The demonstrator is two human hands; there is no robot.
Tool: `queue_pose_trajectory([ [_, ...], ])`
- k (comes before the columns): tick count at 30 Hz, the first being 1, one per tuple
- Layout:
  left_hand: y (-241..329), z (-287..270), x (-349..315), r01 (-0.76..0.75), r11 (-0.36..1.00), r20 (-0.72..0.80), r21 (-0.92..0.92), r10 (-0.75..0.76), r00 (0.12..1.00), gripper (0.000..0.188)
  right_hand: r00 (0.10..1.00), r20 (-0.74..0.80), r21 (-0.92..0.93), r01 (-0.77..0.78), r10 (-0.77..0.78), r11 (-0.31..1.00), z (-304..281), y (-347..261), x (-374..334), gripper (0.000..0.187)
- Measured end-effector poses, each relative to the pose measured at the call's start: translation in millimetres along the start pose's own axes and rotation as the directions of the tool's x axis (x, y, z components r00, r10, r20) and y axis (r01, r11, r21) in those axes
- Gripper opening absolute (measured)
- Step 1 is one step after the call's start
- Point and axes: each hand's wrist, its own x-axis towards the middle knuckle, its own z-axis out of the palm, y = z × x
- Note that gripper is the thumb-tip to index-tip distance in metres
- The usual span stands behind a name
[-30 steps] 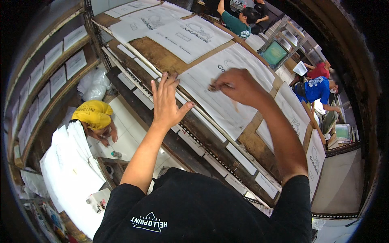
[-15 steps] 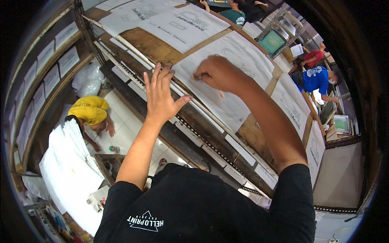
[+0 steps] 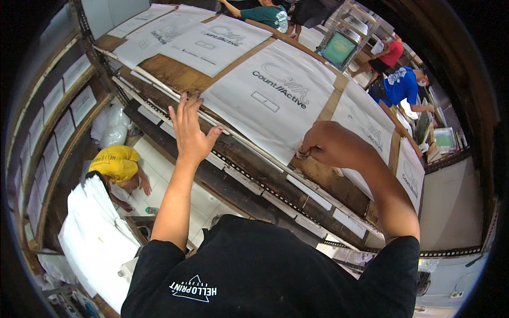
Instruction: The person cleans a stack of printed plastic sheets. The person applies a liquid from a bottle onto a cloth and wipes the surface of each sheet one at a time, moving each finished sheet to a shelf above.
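Note:
A large white printed plastic sheet (image 3: 241, 106) with grey and black lettering lies flat on the slanted wooden board before me. My left hand (image 3: 191, 127) is open, its fingers spread and their tips resting at the board's near edge, by the sheet's left corner. My right hand (image 3: 331, 144) is closed in a pinch at the sheet's near right corner. A small pale, brownish bit shows at its fingertips; whether that is the sheet's corner or a separate thing, I cannot tell.
More printed sheets (image 3: 220, 45) lie along the board. Below its edge runs a perforated metal frame (image 3: 246, 177). A person in yellow (image 3: 114, 161) bends low at left, beside a white stack (image 3: 95, 238). A person in blue (image 3: 403, 87) works at far right.
My right hand has moved from over the sheet's middle to its near right corner, uncovering the print. My left hand stays at the board's edge. The view has shifted slightly.

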Motion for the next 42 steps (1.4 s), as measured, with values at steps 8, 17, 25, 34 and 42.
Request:
queue_pose_trajectory([
  [8, 52.2, -25.3, -14.6, -0.013, 0.955, -0.145, -0.298, -0.031, 0.989, 0.111, 0.858, -0.155, 0.974, 0.216, 0.49, -0.071, 40.2, -40.6, -29.4, 0.041],
  [17, 206.7, -80.3, -57.0, 0.361, 0.086, 0.342, -0.929, -0.179, 0.922, 0.091, 0.824, -0.3, 0.809, 0.487, 0.48, -0.329, 93.2, -83.5, -13.3, 0.044],
  [25, 212.5, -82.2, -60.3, 0.471, 0.311, 0.253, -0.826, -0.541, 0.802, 0.014, 0.793, -0.45, 0.85, 0.522, 0.411, -0.077, 112.1, -88.7, -22.7, 0.042],
  [34, 218.4, -81.1, -72.5, 0.419, -0.11, 0.398, -0.901, -0.594, 0.699, 0.012, 0.786, -0.473, 0.83, 0.549, 0.398, -0.098, 116.4, -93.7, -36.8, 0.035],
  [42, 217.4, -79.9, -80.1, 0.385, 0.076, 0.286, -0.92, -0.542, 0.791, 0.014, 0.836, -0.318, 0.903, 0.411, 0.448, -0.126, 118.7, -83.4, -52.6, 0.043],
])
